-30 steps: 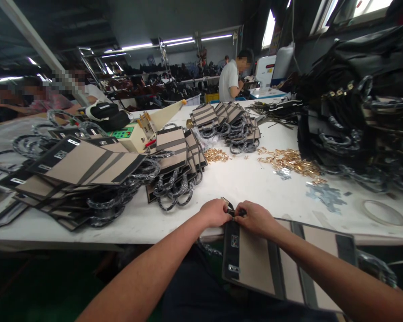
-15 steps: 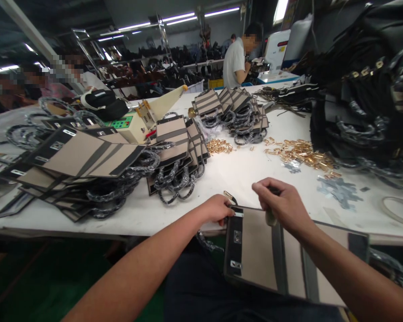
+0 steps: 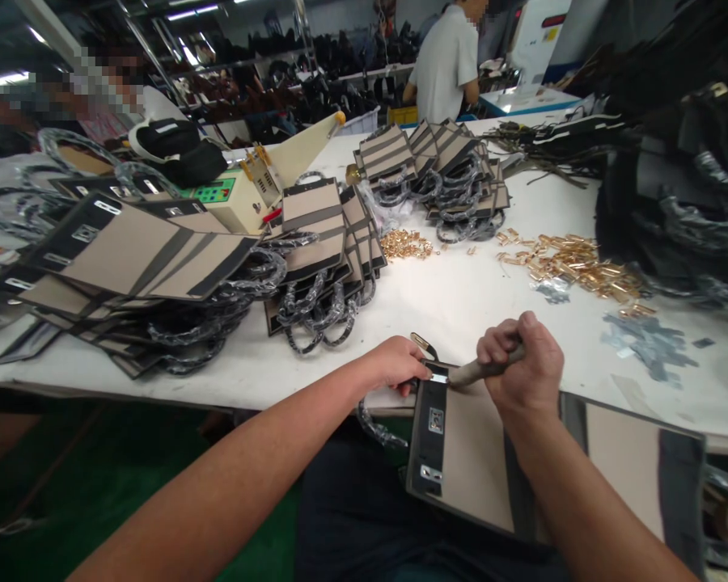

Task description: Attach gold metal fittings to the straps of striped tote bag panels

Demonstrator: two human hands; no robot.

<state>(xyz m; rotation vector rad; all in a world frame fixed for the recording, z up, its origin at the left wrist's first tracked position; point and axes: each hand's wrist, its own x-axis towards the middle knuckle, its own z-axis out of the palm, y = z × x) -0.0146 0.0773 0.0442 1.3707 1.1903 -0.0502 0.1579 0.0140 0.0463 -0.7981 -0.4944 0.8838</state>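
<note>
A beige panel with dark bands [image 3: 473, 453] lies partly over the table's front edge and partly over my lap. My left hand [image 3: 400, 364] pinches the panel's far left corner, beside a small silver plate [image 3: 438, 378]. In my right hand [image 3: 525, 364] is a greyish stick-like tool [image 3: 476, 373], its tip touching the panel close to that plate. Two more metal fittings sit on the dark left band, a square one [image 3: 436, 420] and a silver plate [image 3: 430, 474]. A strap with a gold end [image 3: 425, 346] sticks up behind my left hand.
Stacked panels with wrapped handles stand left [image 3: 158, 250] and centre [image 3: 312, 222] on the white table [image 3: 315, 376]. Gold fittings [image 3: 582, 263] and grey plates [image 3: 649, 343] lie right, below a black pile [image 3: 661, 194]. A person [image 3: 446, 65] stands beyond.
My right hand has turned and brought the tool's tip left, down beside the silver plate. My left hand stays at the corner. The camera view has tilted down a little.
</note>
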